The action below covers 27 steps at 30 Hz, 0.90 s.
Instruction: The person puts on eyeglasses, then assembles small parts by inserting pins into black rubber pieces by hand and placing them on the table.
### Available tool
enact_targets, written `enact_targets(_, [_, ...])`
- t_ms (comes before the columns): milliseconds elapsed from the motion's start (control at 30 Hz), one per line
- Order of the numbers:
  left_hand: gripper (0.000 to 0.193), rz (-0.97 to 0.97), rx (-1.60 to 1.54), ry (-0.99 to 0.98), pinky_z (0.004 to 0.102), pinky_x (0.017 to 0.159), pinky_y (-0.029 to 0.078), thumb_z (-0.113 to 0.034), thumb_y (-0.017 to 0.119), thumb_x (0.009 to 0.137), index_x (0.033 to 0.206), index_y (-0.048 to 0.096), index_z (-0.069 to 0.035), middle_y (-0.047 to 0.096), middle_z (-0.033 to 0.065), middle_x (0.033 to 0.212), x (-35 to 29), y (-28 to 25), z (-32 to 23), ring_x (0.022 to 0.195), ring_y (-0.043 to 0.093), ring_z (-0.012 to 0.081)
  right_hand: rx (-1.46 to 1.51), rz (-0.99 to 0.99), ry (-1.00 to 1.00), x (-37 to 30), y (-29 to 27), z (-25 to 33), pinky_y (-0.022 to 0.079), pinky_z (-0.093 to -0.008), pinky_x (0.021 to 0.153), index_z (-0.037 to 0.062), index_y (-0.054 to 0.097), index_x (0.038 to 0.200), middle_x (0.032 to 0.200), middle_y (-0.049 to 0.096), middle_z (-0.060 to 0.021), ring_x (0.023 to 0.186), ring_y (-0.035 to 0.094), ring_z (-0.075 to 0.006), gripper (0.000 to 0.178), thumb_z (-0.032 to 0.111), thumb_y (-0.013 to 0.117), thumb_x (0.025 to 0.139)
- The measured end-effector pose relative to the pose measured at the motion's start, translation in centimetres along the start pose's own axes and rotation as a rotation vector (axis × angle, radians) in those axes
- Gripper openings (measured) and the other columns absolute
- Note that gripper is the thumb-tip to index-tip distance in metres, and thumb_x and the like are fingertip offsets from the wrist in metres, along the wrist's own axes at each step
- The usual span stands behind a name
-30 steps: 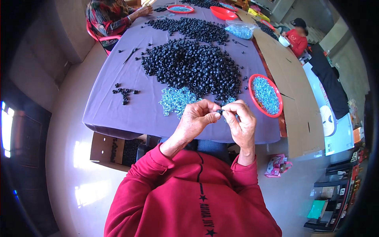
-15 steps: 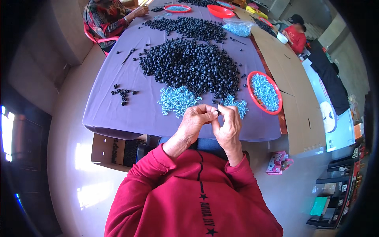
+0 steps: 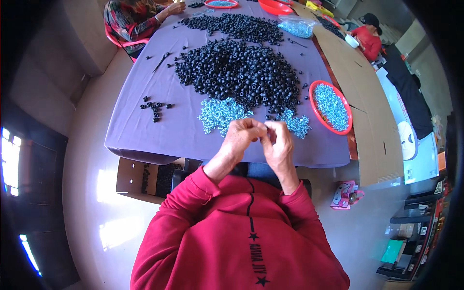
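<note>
Both my hands meet over the near edge of the table, fingertips touching. My left hand (image 3: 238, 138) pinches with thumb and forefinger. Against it, my right hand (image 3: 280, 145) is closed in a pinch too. Between the fingertips shows a sliver of a small black bead (image 3: 267, 129), mostly covered by the fingers. Just beyond lie a heap of small light-blue pieces (image 3: 220, 113) on the left and a smaller blue heap (image 3: 297, 125) on the right. Behind these spreads a large pile of black beads (image 3: 237, 72).
A red plate (image 3: 350, 110) of blue pieces stands at the right. Loose black beads (image 3: 155, 107) and thin dark tweezers (image 3: 158, 63) lie leftward. Farther back are another bead pile (image 3: 232, 28), a clear bag (image 3: 296, 29) and a red bowl (image 3: 275, 7). Two other people sit along the sides.
The view has shifted slightly, so the table appears higher and further right. My hands stay pinched together, the fingers a little rearranged, and the bead shows less than before.
</note>
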<state>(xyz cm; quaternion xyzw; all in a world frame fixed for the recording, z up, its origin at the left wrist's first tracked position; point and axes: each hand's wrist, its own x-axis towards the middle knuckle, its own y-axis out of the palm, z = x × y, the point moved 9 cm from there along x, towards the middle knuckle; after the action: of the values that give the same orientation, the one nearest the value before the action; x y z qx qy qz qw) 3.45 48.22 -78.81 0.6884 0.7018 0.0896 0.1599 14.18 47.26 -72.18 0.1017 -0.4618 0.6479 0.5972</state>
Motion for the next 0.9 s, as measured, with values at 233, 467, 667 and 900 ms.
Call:
enact_targets(233, [0.011,-0.481,0.873,0.486,0.0246,0.060,0.046,-0.007,0.061,0.075,0.082,0.063,0.001,0.064,0.0085,0.071,-1.0,-12.8,-8.8,0.064,0.057,0.0110,-0.091,0.144,0.028,-0.1,3.1,-5.5,0.045,-0.0307,0.059,0.0019,0.055,0.089,0.081,0.055,-0.0102,0.064,0.055,-0.0216,0.015,0.001,0.060,0.075])
enact_targets(467, [0.007,-0.570,1.489,0.457,0.0404,0.068,0.044,-0.007,0.060,0.072,0.076,0.056,-0.004,0.056,0.0136,0.073,-4.2,-17.7,-6.7,0.075,0.055,0.0307,-0.279,0.209,0.052,1.1,7.0,-5.7,0.044,-0.0388,0.064,0.0008,0.049,0.080,0.078,0.051,-0.0138,0.074,0.054,-0.0317,0.011,0.004,0.059,0.076])
enact_targets(667, [0.014,-0.659,1.512,0.507,0.0410,0.071,0.043,-0.005,0.061,0.071,0.084,0.058,-0.003,0.057,0.0149,0.081,-4.2,-18.1,-6.5,0.079,0.055,0.0312,-0.253,0.203,0.033,0.8,7.0,-6.5,0.044,-0.0393,0.064,0.0022,0.048,0.078,0.076,0.051,-0.0135,0.072,0.054,-0.0309,0.012,0.007,0.059,0.077])
enact_targets(900, [0.035,-0.755,1.557,0.542,0.0392,0.076,0.042,-0.006,0.063,0.070,0.103,0.052,-0.001,0.058,0.0138,0.086,-3.8,-18.0,-6.3,0.083,0.055,0.0304,0.019,0.067,0.137,0.4,2.6,-5.4,0.041,-0.0329,0.052,0.0030,0.045,0.075,0.069,0.049,-0.0115,0.056,0.050,-0.0241,0.014,-0.004,0.057,0.075])
